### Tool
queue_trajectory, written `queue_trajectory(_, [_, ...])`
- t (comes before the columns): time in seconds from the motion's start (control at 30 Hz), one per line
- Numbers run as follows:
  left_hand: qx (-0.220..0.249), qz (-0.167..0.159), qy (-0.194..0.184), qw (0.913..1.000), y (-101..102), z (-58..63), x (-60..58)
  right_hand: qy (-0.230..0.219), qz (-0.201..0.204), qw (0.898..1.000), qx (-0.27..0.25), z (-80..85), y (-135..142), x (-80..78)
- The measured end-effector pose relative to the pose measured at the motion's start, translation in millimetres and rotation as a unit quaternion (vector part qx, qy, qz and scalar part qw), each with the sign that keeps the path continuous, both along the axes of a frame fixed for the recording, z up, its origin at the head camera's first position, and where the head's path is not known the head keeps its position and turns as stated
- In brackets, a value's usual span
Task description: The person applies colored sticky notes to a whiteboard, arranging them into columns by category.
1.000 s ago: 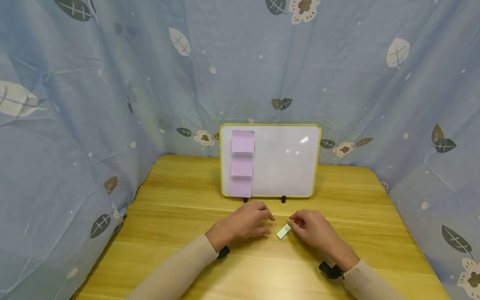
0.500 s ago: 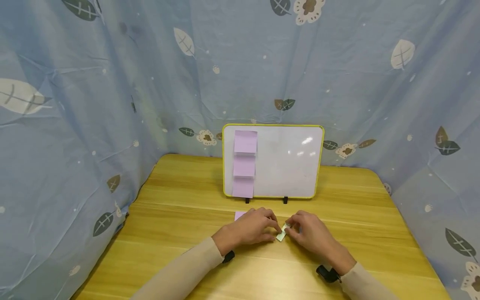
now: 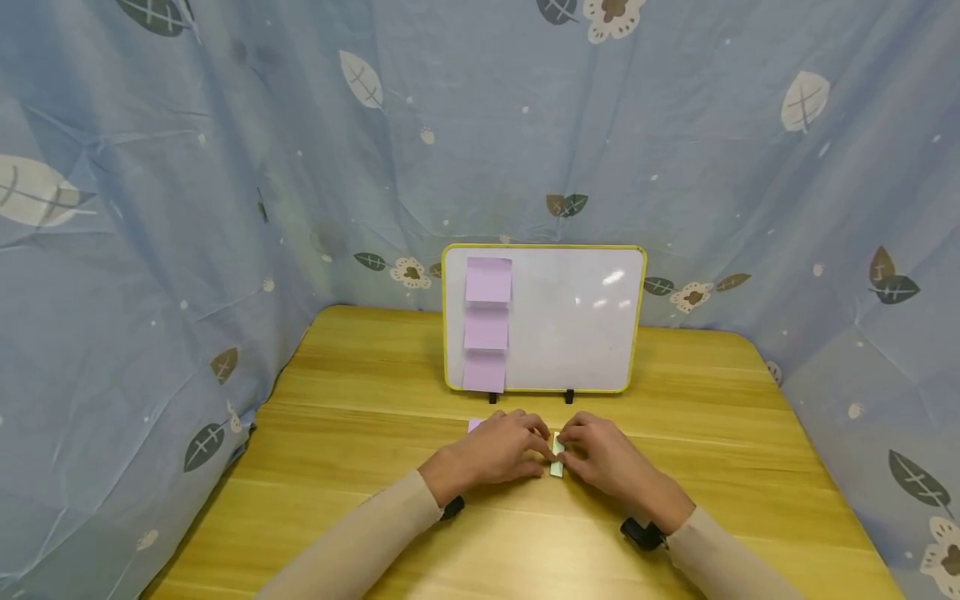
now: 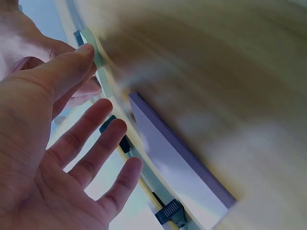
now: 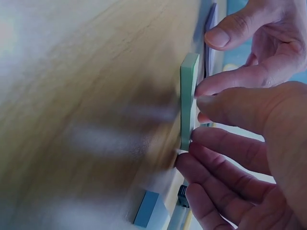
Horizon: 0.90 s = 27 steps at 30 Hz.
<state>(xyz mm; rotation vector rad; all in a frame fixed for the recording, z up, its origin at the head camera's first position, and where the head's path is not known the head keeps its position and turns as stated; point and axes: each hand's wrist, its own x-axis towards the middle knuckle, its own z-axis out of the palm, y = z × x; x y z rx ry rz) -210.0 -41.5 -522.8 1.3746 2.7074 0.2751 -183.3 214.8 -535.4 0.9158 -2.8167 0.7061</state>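
Note:
A narrow light-green sticky note pad (image 3: 557, 467) lies on the table between both hands. My right hand (image 3: 611, 458) pinches it: in the right wrist view the thumb and index fingertip are at the pad (image 5: 187, 96). My left hand (image 3: 498, 450) reaches in from the other side with its index fingertip at the pad's edge; its other fingers are loosely spread. Beyond the left hand lies a thick purple sticky note pad (image 4: 172, 158), mostly hidden in the head view. A small blue block-like pad (image 5: 151, 211) sits near the right hand, hidden from above.
A yellow-framed whiteboard (image 3: 573, 321) stands on black feet (image 3: 568, 397) at the back of the wooden table (image 3: 360, 358). Three purple sticky notes (image 3: 487, 281) run down its left side. Blue patterned curtains (image 3: 480, 125) enclose the table behind and at both sides.
The right hand has shifted left with the green pad, which has turned from slanted to nearly straight. The left hand has come up to it, and a purple corner now shows behind that hand.

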Motion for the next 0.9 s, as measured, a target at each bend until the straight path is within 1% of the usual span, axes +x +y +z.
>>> queue_trajectory(0.2, [-0.009,0.017,-0.011,0.9998,-8.9,0.6,-2.9,0.000,0.026,1.000,0.006,-1.3,-5.9,-4.4])
queue_trajectory(0.47, [0.009,0.034,-0.033,0.9989,-24.5,3.8,-5.6,-0.025,0.047,0.999,0.006,-2.1,-18.1,-9.5])
queue_trajectory(0.63, [0.014,0.039,-0.042,0.9982,-30.8,4.3,-6.5,-0.022,0.047,0.999,0.010,-3.6,-24.6,-9.8])
queue_trajectory(0.9, [0.035,0.042,-0.051,0.9972,-32.1,1.3,-8.7,-0.004,0.047,0.999,0.020,-2.4,-29.6,-9.5])
